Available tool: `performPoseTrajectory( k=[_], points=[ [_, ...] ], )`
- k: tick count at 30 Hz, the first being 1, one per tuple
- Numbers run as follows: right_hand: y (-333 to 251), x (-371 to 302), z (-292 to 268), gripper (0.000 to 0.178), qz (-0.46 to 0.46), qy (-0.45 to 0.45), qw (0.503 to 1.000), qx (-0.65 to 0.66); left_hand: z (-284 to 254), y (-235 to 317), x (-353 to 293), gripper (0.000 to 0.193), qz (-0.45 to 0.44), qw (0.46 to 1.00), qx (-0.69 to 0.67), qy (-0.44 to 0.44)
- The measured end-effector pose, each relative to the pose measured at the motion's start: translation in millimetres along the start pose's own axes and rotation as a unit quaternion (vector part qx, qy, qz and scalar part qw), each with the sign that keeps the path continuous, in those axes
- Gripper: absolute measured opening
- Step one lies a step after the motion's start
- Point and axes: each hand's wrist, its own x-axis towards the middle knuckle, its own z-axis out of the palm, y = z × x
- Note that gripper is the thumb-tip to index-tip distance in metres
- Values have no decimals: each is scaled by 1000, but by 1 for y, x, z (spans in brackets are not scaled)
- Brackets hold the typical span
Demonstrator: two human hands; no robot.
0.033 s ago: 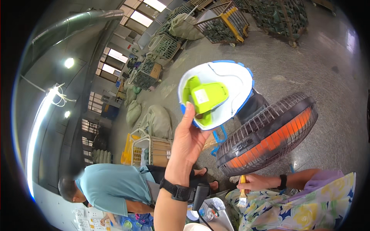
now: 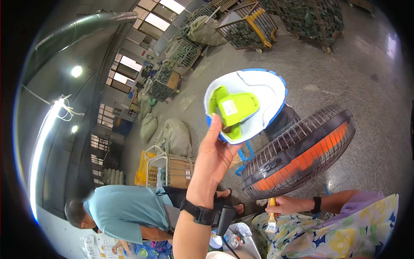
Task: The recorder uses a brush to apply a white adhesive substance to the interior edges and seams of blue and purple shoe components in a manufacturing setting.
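Note:
My left hand (image 2: 215,157) is raised in front of me, closed on the edge of a shoe upper (image 2: 265,93). The thumb presses over its near rim and the fingers go behind, partly hidden. White lining faces me, blue shows round the rim, and a lime-green tongue with a small white label lies inside. Lower right, my right hand (image 2: 285,204) grips a flat paintbrush (image 2: 271,221) by its yellow handle, with the pale bristles pointing down. Brush and shoe upper are well apart.
A caged fan (image 2: 297,151) with orange blades stands just above my right hand. Below lies a grey tray (image 2: 248,245) with small items. Someone in a light-blue shirt (image 2: 116,209) bends over at the left. Wheeled cage carts (image 2: 248,28) and sacks (image 2: 177,136) stand farther off.
My left hand and the shoe upper have shifted slightly to the right, and the upper has turned a little. My right hand and the brush have hardly moved.

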Motion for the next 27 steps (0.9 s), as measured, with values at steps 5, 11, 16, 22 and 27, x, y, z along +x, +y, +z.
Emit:
performPoseTrajectory(
  k=[5, 11, 16, 22, 27],
  points=[
    [-1, -8, -6, 33, -15, 11, 999, 34, -7, -17, 23, 61, -129, 980, 140, -54],
    [-4, -9, -9, 30, -9, 40, 997, 66, 0, -22, 14, 67, -106, 986, 125, -19],
    [5, -3, -6, 29, -20, 24, 997, 72, -5, -24, 7, 66, -122, 985, 118, -4],
    [3, -6, -4, 33, 1, 6, 1000, 6, -9, -25, 4, 62, -98, 985, 139, -8],
    [-2, -7, -2, 31, 15, 27, 998, 49, -9, -29, 10, 60, -62, 991, 116, -26]
  ],
)
